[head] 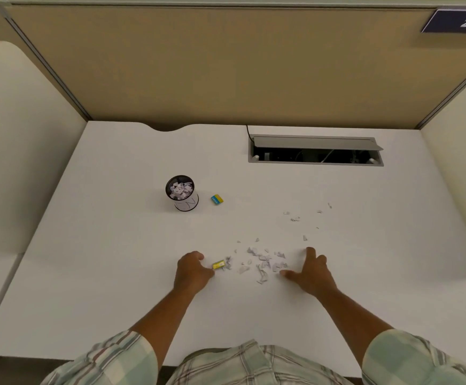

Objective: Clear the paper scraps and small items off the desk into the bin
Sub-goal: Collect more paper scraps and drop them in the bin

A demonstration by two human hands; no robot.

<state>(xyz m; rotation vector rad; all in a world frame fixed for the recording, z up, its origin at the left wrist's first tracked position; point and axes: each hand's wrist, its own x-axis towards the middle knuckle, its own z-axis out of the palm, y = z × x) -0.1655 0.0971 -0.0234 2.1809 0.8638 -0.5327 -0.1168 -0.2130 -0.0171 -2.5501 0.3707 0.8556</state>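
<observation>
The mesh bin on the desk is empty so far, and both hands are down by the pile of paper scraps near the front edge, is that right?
Not quite: the mesh bin is not empty. The head view shows it already holding paper scraps. The rest stands: the left hand and the right hand are both down by the pile of paper scraps near the desk's front edge.

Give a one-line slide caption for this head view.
Both hands rake scraps together on the desk; the bin stands beyond.
</observation>
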